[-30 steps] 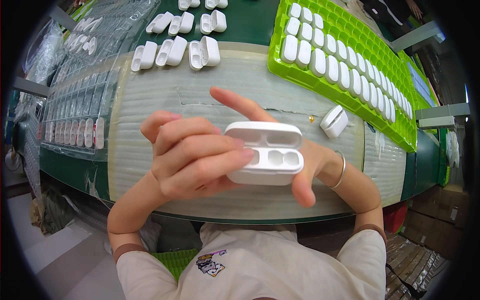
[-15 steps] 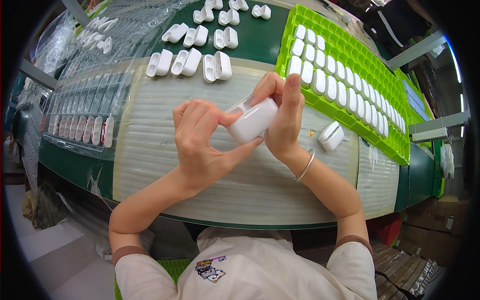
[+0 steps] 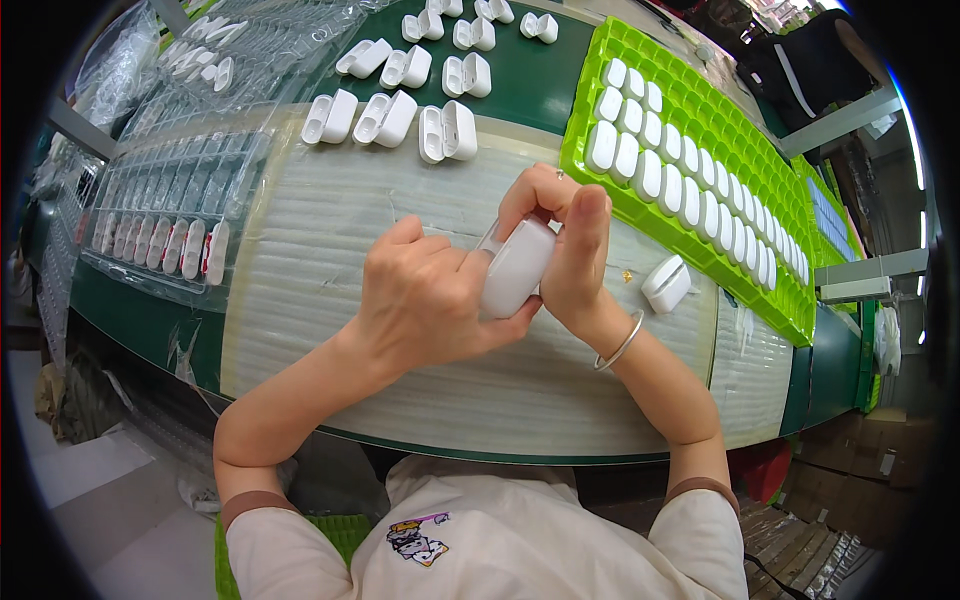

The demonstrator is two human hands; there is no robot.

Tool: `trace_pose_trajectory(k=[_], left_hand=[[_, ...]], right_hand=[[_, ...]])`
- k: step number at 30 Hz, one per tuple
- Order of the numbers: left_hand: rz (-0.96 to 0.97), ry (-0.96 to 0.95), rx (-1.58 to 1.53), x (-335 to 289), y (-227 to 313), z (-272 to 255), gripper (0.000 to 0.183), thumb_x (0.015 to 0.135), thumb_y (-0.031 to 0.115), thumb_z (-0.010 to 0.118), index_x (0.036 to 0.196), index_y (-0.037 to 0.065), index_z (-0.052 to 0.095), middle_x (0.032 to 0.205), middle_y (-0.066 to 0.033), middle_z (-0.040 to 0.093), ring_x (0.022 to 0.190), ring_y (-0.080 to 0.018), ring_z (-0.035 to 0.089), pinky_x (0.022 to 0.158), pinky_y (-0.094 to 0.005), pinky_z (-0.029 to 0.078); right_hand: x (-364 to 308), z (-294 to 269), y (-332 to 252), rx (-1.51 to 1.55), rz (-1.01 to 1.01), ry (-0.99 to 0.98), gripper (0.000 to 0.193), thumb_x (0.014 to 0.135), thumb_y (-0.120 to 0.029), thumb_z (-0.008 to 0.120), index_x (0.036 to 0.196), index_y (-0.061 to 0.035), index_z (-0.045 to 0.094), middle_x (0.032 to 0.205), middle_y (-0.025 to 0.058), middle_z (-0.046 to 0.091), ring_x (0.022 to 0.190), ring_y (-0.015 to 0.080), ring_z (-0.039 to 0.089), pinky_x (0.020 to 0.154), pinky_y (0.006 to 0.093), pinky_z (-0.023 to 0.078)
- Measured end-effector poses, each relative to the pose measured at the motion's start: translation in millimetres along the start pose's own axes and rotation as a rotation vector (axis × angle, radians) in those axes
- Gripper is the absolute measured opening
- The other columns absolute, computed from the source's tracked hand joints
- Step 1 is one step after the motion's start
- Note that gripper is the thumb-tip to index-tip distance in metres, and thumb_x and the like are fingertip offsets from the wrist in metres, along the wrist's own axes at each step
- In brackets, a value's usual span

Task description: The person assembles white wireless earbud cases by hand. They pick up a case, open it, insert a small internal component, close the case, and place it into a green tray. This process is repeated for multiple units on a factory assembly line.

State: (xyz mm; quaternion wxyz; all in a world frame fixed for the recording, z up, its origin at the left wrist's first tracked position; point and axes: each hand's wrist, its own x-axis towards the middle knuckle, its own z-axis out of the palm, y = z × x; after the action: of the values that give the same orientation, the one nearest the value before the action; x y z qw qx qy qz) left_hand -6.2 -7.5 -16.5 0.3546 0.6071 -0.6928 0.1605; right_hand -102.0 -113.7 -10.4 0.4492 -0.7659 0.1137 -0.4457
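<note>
Your left hand (image 3: 420, 295) and right hand (image 3: 570, 250) are clamping fingers (image 3: 535, 190) on a white case (image 3: 520, 270). A green tray (image 3: 690, 110) is holding upright cases (image 3: 648, 178), a clear tray (image 3: 195, 190) oblong pieces (image 3: 157, 245).

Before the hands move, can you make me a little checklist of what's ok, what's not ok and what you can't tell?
1. Left hand holding the white case: ok, its thumb is under the near end.
2. Right hand on the case too: ok, fingers curl over its far end.
3. Inside of the held case easy to see: not ok, fingers and the angle hide most of it.
4. Inside clean: cannot tell.
5. Loose case away from the hands: ok, it sits apart, right of the right hand.
6. Right wrist without jewellery: not ok, it wears a bracelet.
</note>
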Motion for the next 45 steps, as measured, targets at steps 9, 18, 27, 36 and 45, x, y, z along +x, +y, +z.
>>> trace_pose_trajectory(k=[9, 18, 27, 36, 45], left_hand=[[-0.030, 0.036, 0.081, -3, 25, -9, 0.037, 0.055, 0.030, 0.073, 0.045, 0.009, 0.044, 0.037, -0.0011, 0.035, 0.033, -0.0156, 0.035, 0.043, -0.0277, 0.027], [-0.054, 0.040, 0.013, -6, 11, 11, 0.038, 0.056, 0.032, 0.073, 0.045, 0.011, 0.043, 0.037, -0.0017, 0.038, 0.033, -0.0165, 0.038, 0.042, -0.0282, 0.027], [-0.056, -0.030, 0.032, -1, 11, -5, 0.032, 0.057, 0.028, 0.074, 0.050, 0.012, 0.048, 0.039, 0.0008, 0.044, 0.032, -0.0155, 0.040, 0.040, -0.0280, 0.028], [-0.100, 0.024, 0.040, -11, 21, 10, 0.039, 0.058, 0.028, 0.073, 0.044, 0.011, 0.041, 0.035, -0.0030, 0.039, 0.030, -0.0168, 0.040, 0.039, -0.0270, 0.031], [-0.006, 0.160, 0.149, 7, 2, -6, 0.035, 0.055, 0.032, 0.078, 0.058, 0.011, 0.050, 0.048, 0.0015, 0.046, 0.040, -0.0136, 0.044, 0.046, -0.0270, 0.029]], right_hand=[[1, -11, -22, -0.017, 0.008, -0.165, 0.065, 0.091, -0.044, 0.015, 0.047, -0.0034, 0.042, 0.049, 0.0063, 0.042, 0.049, 0.0167, 0.033, 0.054, 0.0281, 0.029], [0, -6, -11, -0.096, 0.159, -0.104, 0.055, 0.087, -0.032, 0.022, 0.047, -0.0009, 0.042, 0.046, 0.0068, 0.040, 0.045, 0.0149, 0.033, 0.046, 0.0288, 0.027], [11, -12, -17, -0.207, -0.166, -0.039, 0.049, 0.084, -0.028, 0.025, 0.048, -0.0016, 0.043, 0.047, 0.0073, 0.042, 0.048, 0.0187, 0.037, 0.050, 0.0310, 0.031], [3, -9, -6, -0.113, -0.016, -0.094, 0.048, 0.085, -0.024, 0.024, 0.046, -0.0033, 0.043, 0.047, 0.0075, 0.045, 0.046, 0.0187, 0.036, 0.049, 0.0315, 0.031], [5, -24, -16, -0.140, -0.188, -0.002, 0.019, 0.084, -0.017, 0.052, 0.071, -0.0028, 0.056, 0.068, 0.0088, 0.054, 0.053, 0.0140, 0.043, 0.053, 0.0239, 0.039]])
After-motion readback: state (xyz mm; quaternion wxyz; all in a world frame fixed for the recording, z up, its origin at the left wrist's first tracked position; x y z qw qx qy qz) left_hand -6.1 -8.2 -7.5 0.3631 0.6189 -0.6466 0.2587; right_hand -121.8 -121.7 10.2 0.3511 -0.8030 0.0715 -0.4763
